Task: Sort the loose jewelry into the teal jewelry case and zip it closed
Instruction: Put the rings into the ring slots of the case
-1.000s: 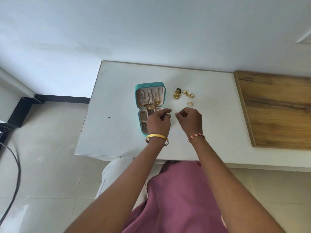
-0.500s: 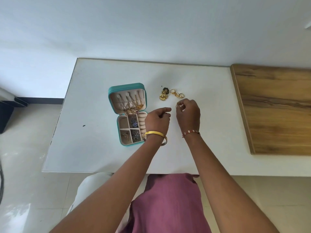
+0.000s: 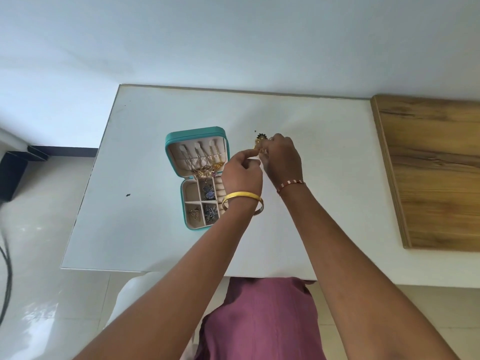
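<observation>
The teal jewelry case (image 3: 173, 141) lies open on the white table (image 3: 145, 229). Chains hang in its raised lid, and small pieces sit in the divided tray (image 3: 200, 201). Just right of the lid, my left hand (image 3: 241, 175), with a gold bangle on the wrist, pinches a small gold piece (image 3: 257, 151) between thumb and finger. My right hand (image 3: 283, 159), with a red thread band on the wrist, curls its fingers down on the loose gold jewelry and hides most of it. A dark flower-topped earring (image 3: 260, 137) shows beyond the fingertips.
A wooden board (image 3: 428, 172) lies on the table's right side. A small dark speck (image 3: 128, 195) sits left of the case. The table's near edge is close to my lap. Black cables hang over the tiled floor at far left.
Both hands have moved away from me, from beside the case tray to the loose jewelry by the lid. The right hand now covers the pile and the single ring's place. The camera view also shifted.
</observation>
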A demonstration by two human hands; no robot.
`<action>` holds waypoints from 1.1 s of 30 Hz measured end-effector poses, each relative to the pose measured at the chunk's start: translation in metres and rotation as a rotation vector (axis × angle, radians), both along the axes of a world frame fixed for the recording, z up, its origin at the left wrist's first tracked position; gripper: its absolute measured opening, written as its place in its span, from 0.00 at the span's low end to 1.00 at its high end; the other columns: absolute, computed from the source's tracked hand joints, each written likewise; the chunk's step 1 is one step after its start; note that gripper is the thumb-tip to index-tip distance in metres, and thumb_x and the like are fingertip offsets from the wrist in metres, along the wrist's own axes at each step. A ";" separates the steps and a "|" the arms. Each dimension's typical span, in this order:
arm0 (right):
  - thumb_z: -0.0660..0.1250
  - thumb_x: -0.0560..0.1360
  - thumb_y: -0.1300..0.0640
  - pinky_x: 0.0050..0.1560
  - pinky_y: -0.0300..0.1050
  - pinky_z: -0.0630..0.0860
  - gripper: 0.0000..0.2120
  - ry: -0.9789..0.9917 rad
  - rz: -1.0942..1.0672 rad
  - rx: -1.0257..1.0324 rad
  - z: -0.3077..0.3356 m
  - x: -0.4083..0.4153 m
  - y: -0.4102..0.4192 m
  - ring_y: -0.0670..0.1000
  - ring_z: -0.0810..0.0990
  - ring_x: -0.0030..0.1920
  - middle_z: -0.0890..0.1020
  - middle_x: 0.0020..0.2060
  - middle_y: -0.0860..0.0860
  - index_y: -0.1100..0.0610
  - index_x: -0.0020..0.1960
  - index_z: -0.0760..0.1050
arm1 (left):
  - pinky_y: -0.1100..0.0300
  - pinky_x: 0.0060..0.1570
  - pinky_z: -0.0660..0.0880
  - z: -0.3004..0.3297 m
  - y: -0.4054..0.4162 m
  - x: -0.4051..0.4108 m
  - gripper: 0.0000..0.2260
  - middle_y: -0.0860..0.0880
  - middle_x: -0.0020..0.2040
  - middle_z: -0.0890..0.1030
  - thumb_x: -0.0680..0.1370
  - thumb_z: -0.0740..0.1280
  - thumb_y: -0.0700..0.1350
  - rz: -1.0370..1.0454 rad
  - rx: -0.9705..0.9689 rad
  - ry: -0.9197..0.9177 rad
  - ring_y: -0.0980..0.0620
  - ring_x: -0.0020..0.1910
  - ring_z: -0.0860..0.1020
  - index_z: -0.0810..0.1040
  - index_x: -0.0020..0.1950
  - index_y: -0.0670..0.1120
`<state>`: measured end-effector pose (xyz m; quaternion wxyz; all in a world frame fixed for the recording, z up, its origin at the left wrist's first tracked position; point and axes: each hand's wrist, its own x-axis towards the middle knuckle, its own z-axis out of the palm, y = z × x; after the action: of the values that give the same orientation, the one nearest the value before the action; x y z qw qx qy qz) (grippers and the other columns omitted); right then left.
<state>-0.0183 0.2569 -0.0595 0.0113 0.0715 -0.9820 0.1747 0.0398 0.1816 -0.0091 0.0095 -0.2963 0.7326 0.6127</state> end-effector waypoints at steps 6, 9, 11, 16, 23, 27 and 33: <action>0.62 0.75 0.60 0.48 0.47 0.71 0.09 -0.007 -0.043 -0.049 0.001 0.018 0.004 0.59 0.74 0.54 0.79 0.48 0.59 0.61 0.48 0.80 | 0.49 0.52 0.77 -0.005 -0.003 0.010 0.12 0.44 0.41 0.79 0.75 0.60 0.35 0.002 0.036 -0.035 0.47 0.41 0.76 0.80 0.52 0.44; 0.63 0.74 0.62 0.46 0.47 0.71 0.08 -0.021 -0.045 -0.106 0.002 0.032 0.006 0.59 0.75 0.51 0.81 0.44 0.59 0.63 0.46 0.80 | 0.51 0.52 0.77 -0.007 -0.002 0.013 0.11 0.45 0.41 0.79 0.75 0.61 0.35 -0.020 0.026 -0.033 0.48 0.42 0.77 0.79 0.53 0.43; 0.63 0.74 0.63 0.47 0.48 0.73 0.08 -0.037 -0.048 -0.146 0.004 0.038 0.007 0.58 0.76 0.49 0.82 0.44 0.58 0.63 0.47 0.80 | 0.54 0.52 0.77 -0.009 -0.002 0.016 0.11 0.46 0.42 0.79 0.75 0.60 0.36 -0.032 0.021 -0.034 0.49 0.43 0.77 0.79 0.54 0.43; 0.68 0.71 0.66 0.42 0.33 0.73 0.05 -0.124 -0.176 -0.468 0.018 0.041 0.013 0.51 0.80 0.42 0.84 0.42 0.57 0.64 0.45 0.81 | 0.65 0.50 0.69 -0.013 -0.006 0.018 0.14 0.46 0.50 0.81 0.76 0.60 0.35 -0.113 -0.048 -0.082 0.52 0.48 0.77 0.77 0.58 0.43; 0.69 0.70 0.67 0.29 0.31 0.70 0.05 -0.383 -0.256 -0.937 0.045 0.044 0.015 0.39 0.73 0.25 0.80 0.32 0.51 0.63 0.46 0.81 | 0.59 0.56 0.74 -0.007 -0.006 0.014 0.17 0.44 0.55 0.80 0.77 0.59 0.33 -0.191 0.016 0.030 0.48 0.50 0.79 0.73 0.63 0.45; 0.68 0.71 0.66 0.30 0.34 0.69 0.05 -0.395 -0.246 -1.010 0.054 0.036 0.015 0.42 0.72 0.26 0.80 0.31 0.51 0.59 0.43 0.81 | 0.50 0.52 0.78 -0.004 -0.013 0.011 0.10 0.45 0.42 0.80 0.75 0.63 0.34 -0.104 0.096 0.095 0.48 0.41 0.79 0.77 0.52 0.46; 0.64 0.73 0.67 0.42 0.43 0.76 0.08 -0.222 -0.356 -0.886 0.037 0.014 -0.003 0.49 0.77 0.38 0.83 0.44 0.58 0.64 0.50 0.80 | 0.57 0.43 0.79 -0.005 -0.015 0.013 0.10 0.49 0.33 0.78 0.74 0.66 0.34 0.020 0.267 0.126 0.52 0.33 0.78 0.74 0.38 0.49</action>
<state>-0.0040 0.2541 -0.0222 -0.0345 -0.1281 -0.8055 0.5776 0.0525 0.1666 -0.0140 -0.0032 -0.2605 0.6409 0.7221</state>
